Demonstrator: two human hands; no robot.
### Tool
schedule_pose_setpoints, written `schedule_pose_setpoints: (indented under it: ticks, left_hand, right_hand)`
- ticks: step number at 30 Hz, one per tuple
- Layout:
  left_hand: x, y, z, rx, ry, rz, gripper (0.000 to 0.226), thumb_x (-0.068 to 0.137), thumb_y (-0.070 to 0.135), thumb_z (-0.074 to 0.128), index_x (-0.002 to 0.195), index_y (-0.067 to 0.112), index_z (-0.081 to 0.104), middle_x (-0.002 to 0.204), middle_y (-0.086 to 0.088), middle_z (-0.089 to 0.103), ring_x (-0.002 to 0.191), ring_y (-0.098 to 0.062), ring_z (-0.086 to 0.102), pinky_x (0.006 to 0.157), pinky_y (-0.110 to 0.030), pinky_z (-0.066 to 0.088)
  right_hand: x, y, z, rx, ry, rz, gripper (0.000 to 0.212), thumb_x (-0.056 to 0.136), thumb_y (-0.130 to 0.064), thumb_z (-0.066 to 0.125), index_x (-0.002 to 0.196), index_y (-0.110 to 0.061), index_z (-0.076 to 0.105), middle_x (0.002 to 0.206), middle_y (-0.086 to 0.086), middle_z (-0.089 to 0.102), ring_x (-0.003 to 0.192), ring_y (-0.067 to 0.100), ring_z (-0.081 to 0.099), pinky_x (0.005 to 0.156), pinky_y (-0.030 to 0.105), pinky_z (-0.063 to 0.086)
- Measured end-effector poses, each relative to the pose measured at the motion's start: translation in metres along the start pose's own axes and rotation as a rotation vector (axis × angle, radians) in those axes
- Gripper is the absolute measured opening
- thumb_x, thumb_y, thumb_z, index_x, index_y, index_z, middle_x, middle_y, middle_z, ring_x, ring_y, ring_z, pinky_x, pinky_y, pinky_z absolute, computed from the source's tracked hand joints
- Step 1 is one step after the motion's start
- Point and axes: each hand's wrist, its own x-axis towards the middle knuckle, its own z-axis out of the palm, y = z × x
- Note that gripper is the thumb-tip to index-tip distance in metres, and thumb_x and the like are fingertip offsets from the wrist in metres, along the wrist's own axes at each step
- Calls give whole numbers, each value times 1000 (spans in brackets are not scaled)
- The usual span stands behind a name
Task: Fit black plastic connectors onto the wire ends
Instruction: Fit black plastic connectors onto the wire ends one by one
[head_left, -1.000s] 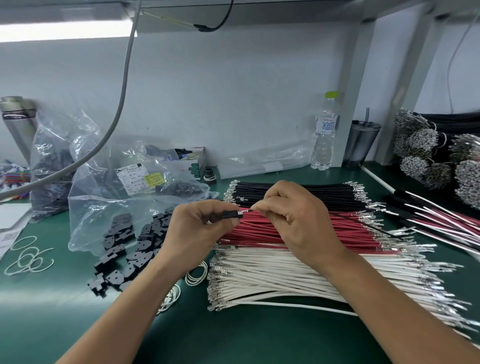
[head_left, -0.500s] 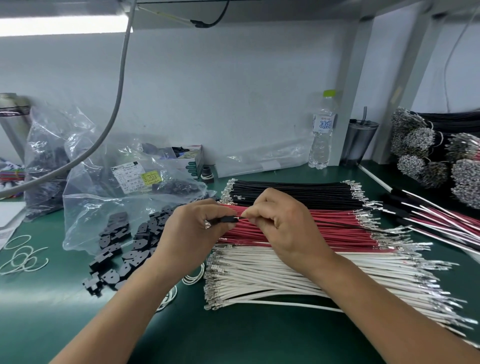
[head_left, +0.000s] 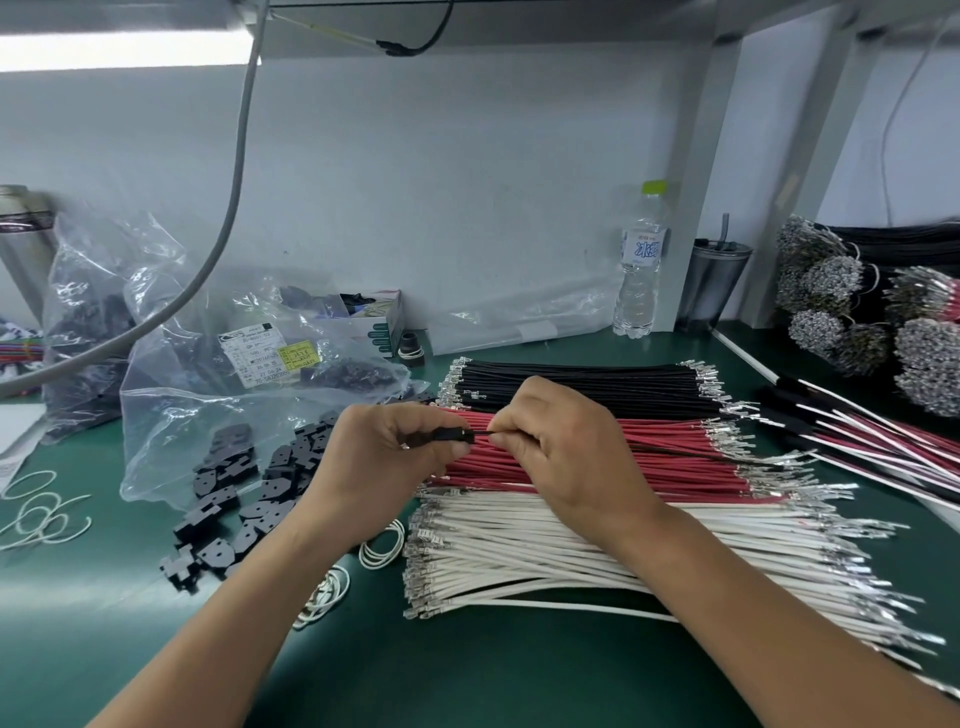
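Seating a black wire (head_left: 675, 451) into a black connector (head_left: 451, 434).
Left hand (head_left: 384, 457) fingers clamped around connector for steadiness; right hand (head_left: 566, 447) fingers pinching wire just beside it for aim, above red wires (head_left: 665, 467) on counter (head_left: 467, 675).

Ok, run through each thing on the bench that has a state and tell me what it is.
Left hand: grips a black plastic connector.
Right hand: pinches a thin black wire at the connector.
Clear plastic water bottle: upright, green cap on.
Clear plastic bag: open, black parts spilled out.
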Motion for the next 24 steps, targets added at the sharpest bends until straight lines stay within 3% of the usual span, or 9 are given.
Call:
schedule_pose_setpoints:
  ticks: [2, 8, 14, 16, 20, 24]
  left_hand:
    - [-1, 2, 0, 41, -6, 11, 29, 80, 10, 85, 91, 36, 81, 76, 15, 77, 63, -2, 69, 61, -13, 53]
    - [-2, 3, 2, 75, -17, 64, 35, 82, 9, 83, 88, 43, 80, 79, 15, 77, 67, -7, 71, 63, -18, 56]
    - [6, -1, 3, -149, 77, -34, 27, 88, 12, 79, 106, 32, 77, 77, -3, 76, 58, -12, 67, 61, -23, 56]
    - [9, -1, 1, -198, 172, -49, 28, 87, 10, 79, 110, 26, 76, 79, -6, 77, 55, -10, 65, 58, -16, 53]
    - [9, -2, -5, -250, 268, -118, 22, 85, 10, 81, 106, 18, 79, 79, -9, 78, 56, -8, 65, 54, -15, 52]
    - [9, -2, -5, -286, 277, -147, 17, 86, 13, 81, 101, 19, 79, 78, -6, 78, 57, -9, 64, 52, -15, 50]
  right_hand:
    - [-1, -2, 3, -27, -5, -25, 6, 92, -15, 71, 89, -10, 73, 84, -4, 59, 76, 10, 53, 69, 31, 49]
    - [-3, -1, 7, -71, 24, -74, 5, 92, -12, 72, 88, -8, 72, 83, -3, 58, 76, 7, 47, 69, 23, 40]
    - [8, 7, 2, -287, 179, -37, 15, 89, -26, 73, 102, -18, 74, 91, -7, 62, 89, 13, 53, 71, 26, 47]
    - [8, 5, 5, -302, 121, -53, 23, 88, -32, 74, 107, -22, 73, 93, -8, 60, 90, 12, 50, 72, 25, 46]
    - [4, 0, 23, -257, -157, 82, 24, 89, -44, 71, 110, -33, 73, 94, -16, 60, 92, 8, 49, 72, 30, 45]
    - [7, 3, 24, -132, -149, 198, 6, 86, -39, 76, 91, -37, 76, 85, -20, 60, 89, 0, 49, 69, 28, 41]
